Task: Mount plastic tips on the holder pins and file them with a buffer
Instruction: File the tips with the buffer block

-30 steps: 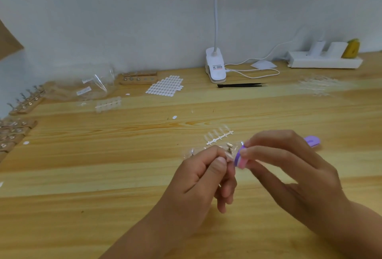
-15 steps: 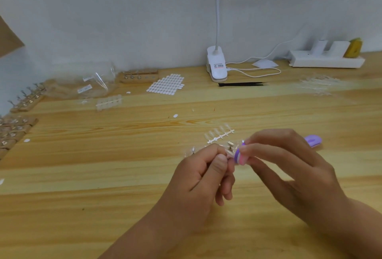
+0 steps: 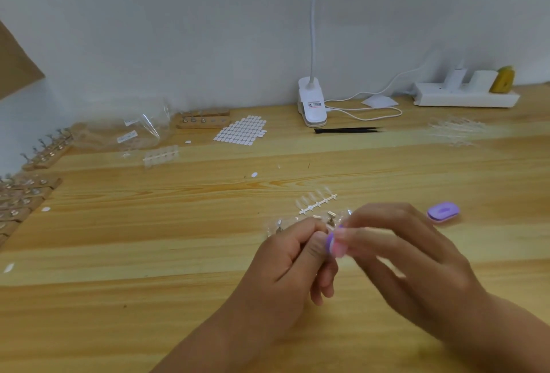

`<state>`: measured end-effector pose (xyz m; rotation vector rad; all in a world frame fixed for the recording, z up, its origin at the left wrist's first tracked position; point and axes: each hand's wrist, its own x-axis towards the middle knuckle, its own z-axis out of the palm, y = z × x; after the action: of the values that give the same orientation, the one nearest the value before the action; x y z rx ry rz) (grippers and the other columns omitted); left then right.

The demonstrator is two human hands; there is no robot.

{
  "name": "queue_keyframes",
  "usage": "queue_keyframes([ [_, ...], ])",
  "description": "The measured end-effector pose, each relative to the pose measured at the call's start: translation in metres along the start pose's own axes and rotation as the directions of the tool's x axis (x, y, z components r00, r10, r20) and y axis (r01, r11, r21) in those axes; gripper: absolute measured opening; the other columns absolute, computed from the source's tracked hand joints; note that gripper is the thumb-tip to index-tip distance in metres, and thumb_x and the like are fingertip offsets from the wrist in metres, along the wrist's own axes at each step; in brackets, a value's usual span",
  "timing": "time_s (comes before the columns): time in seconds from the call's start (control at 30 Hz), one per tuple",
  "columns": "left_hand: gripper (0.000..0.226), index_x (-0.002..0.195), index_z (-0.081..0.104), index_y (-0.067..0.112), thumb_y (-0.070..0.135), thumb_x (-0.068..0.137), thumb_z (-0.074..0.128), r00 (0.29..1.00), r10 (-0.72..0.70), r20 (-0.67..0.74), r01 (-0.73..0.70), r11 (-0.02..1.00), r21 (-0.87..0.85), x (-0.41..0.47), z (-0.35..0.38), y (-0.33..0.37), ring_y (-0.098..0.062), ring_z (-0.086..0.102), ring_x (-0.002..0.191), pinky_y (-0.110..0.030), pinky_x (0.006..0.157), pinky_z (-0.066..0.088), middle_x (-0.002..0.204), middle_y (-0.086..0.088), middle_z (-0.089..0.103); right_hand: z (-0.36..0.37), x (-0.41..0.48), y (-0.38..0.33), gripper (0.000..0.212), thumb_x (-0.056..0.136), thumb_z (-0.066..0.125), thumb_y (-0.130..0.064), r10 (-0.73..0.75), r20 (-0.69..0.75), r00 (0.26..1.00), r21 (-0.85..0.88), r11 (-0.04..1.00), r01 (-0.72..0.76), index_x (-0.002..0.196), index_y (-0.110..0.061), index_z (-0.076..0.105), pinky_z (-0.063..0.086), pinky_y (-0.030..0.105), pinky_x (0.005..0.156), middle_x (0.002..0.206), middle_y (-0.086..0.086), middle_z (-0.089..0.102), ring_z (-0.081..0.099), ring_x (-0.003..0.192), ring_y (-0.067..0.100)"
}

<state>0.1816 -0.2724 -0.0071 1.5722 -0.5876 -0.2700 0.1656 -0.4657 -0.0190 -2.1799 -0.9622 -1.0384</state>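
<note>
— What shows of the person?
— Bare forearms (image 3: pixel 226 331) from the frame's bottom edge; left hand (image 3: pixel 290 262) lower centre, right hand (image 3: pixel 413 271) lower right, blurred.
— Nails?
— Short, plain thumbnail (image 3: pixel 316 246) on the left.

Soft, even, fairly bright light leaves only faint shadows on the wooden table (image 3: pixel 148 253), while the right hand (image 3: pixel 416 268) smears in motion blur and the wide lens bows the table's far edge and softens the corners.
</note>
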Motion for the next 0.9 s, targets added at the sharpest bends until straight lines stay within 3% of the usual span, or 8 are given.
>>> queue_keyframes([
  [0.1,0.03,0.074,0.056,0.025,0.024,0.099,0.04,1.0,0.0,0.001,0.0,1.0,0.018,0.0,-0.001,0.001,-0.011,0.054,0.053,-0.024,0.054,0.044,0.058,0.008,0.052,0.0,0.001,0.002,0.024,0.093,0.065,0.001,0.054,-0.018,0.998,0.023,0.998,-0.054,0.114,-0.012,0.067,0.049,0.026,0.088,0.109,0.004,0.064,0.063,0.103,0.017],
  [0.23,0.031,0.072,0.056,0.029,0.024,0.099,0.04,1.0,0.007,0.014,-0.007,1.0,0.026,0.0,-0.001,0.002,-0.01,0.055,0.053,-0.024,0.055,0.044,0.059,0.007,0.052,0.004,-0.001,-0.003,0.027,0.095,0.063,0.001,-0.018,-0.011,1.0,0.018,1.0,0.018,0.119,-0.012,0.063,0.049,0.026,0.09,0.113,0.002,0.061,0.063,0.104,0.017],
  [0.33,0.03,0.073,0.056,0.027,0.025,0.098,0.04,1.0,-0.002,-0.003,0.002,1.0,0.006,0.0,-0.001,0.002,-0.011,0.054,0.052,-0.025,0.053,0.044,0.057,0.008,0.051,-0.002,0.0,0.005,0.025,0.094,0.064,-0.001,0.067,-0.011,0.998,0.008,0.998,-0.067,0.116,-0.013,0.061,0.052,0.03,0.084,0.107,0.005,0.064,0.064,0.101,0.017],
  [0.5,0.029,0.08,0.056,0.009,0.026,0.098,0.042,1.0,0.003,0.006,-0.003,1.0,0.006,-0.002,0.0,0.003,-0.01,0.054,0.052,-0.025,0.054,0.045,0.057,0.006,0.052,0.003,0.001,-0.005,0.032,0.092,0.065,0.004,-0.005,-0.021,1.0,0.022,1.0,0.006,0.12,-0.011,0.061,0.048,0.025,0.09,0.111,0.004,0.061,0.063,0.102,0.018],
  [0.63,0.027,0.078,0.055,0.016,0.024,0.098,0.04,1.0,0.006,-0.008,-0.006,1.0,0.009,-0.001,0.0,0.004,-0.01,0.054,0.052,-0.024,0.054,0.045,0.057,0.007,0.051,0.0,0.002,0.001,0.024,0.096,0.062,-0.001,0.056,-0.008,0.998,0.022,0.998,-0.056,0.117,-0.012,0.061,0.051,0.028,0.085,0.107,0.006,0.063,0.063,0.101,0.017],
  [0.77,0.027,0.077,0.056,0.016,0.024,0.097,0.041,1.0,-0.003,-0.017,0.003,1.0,0.007,-0.001,0.0,0.003,-0.011,0.053,0.052,-0.025,0.053,0.045,0.057,0.007,0.051,0.005,0.002,-0.006,0.031,0.092,0.066,0.003,-0.008,0.002,1.0,0.042,0.999,0.008,0.119,-0.012,0.062,0.047,0.023,0.092,0.111,0.004,0.062,0.063,0.104,0.017],
  [0.9,0.029,0.073,0.057,0.027,0.027,0.097,0.04,0.999,-0.029,-0.025,0.029,1.0,0.012,-0.001,0.0,0.004,-0.011,0.054,0.052,-0.023,0.054,0.044,0.055,0.008,0.051,0.0,0.003,0.004,0.022,0.094,0.064,-0.003,0.096,0.018,0.995,0.029,0.995,-0.096,0.114,-0.012,0.064,0.052,0.031,0.088,0.109,0.006,0.064,0.064,0.104,0.019],
])
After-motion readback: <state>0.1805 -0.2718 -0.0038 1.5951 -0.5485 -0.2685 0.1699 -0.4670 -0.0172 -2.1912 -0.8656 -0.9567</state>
